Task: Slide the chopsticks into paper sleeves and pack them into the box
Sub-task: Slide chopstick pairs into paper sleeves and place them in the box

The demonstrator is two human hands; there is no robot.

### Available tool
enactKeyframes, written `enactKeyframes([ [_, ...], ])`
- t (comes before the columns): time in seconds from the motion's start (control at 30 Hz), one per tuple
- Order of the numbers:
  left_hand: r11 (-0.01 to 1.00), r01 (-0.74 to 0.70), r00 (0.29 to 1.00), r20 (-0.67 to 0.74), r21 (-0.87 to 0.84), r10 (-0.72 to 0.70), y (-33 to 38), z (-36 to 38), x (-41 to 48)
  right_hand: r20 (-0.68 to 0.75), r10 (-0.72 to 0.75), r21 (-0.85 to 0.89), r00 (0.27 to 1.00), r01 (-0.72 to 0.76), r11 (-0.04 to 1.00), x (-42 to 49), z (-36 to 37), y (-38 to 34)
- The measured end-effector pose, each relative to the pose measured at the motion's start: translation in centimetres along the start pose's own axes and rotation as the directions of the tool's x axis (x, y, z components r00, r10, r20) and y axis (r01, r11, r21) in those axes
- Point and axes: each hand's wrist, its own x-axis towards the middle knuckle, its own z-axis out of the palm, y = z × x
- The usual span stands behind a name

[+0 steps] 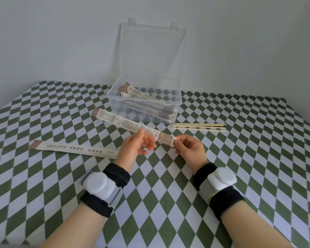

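I hold a long printed paper sleeve [122, 121] in the air above the table. My left hand [135, 146] pinches it near its middle. My right hand [191, 148] pinches its brown-patterned near end with the white flap. Whether chopsticks are inside it I cannot tell. Behind it stands a clear plastic box [175, 102] with its lid up, and several filled sleeves [141, 97] lie inside. Bare wooden chopsticks [198, 127] lie in a row to the right of the box. A second sleeve [73, 149] lies flat on the left.
The table wears a green and white checked cloth [168, 203]. Grey walls close it in at the back and right. The box's open lid [151, 51] leans up against the back wall. Both wrists carry white sensor bands.
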Motion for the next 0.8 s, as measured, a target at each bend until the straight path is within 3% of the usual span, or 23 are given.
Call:
enactKeyframes([
  [0.07, 0.972, 0.206, 0.975, 0.062, 0.115, -0.214, -0.3, 0.0, 0.1, 0.001, 0.011, 0.043, 1.000, -0.011, 0.999, 0.1, 0.0, -0.1],
  [0.13, 0.967, 0.234, 0.970, 0.050, 0.098, -0.239, -0.6, 0.2, 0.5, 0.013, 0.024, 0.060, 1.000, -0.025, 0.998, 0.2, 0.0, -0.2],
  [0.2, 0.964, 0.188, 0.982, 0.038, -0.191, -0.184, -0.8, 1.1, 0.9, 0.037, 0.030, 0.032, 0.999, -0.032, 0.999, 0.0, 0.2, -0.2],
  [0.27, 0.811, 0.129, 0.990, 0.032, -0.571, -0.135, -0.5, 2.3, 1.2, 0.059, 0.035, -0.002, 0.998, -0.035, 0.999, -0.1, 0.3, -0.2],
  [0.37, 0.582, 0.091, 0.991, 0.016, -0.808, -0.132, -0.7, 3.1, 1.5, 0.078, 0.047, -0.059, 0.996, -0.042, 0.997, -0.2, 0.8, -0.3],
  [0.57, 0.466, 0.048, 0.992, -0.014, -0.883, -0.129, -1.3, 3.6, 1.8, 0.087, 0.074, -0.099, 0.993, -0.065, 0.993, -0.3, 0.6, -0.5],
  [0.8, 0.516, -0.016, 0.998, -0.048, -0.856, -0.048, -1.4, 3.6, 1.8, 0.054, 0.067, -0.142, 0.996, -0.059, 0.988, -0.2, 0.9, -0.2],
])
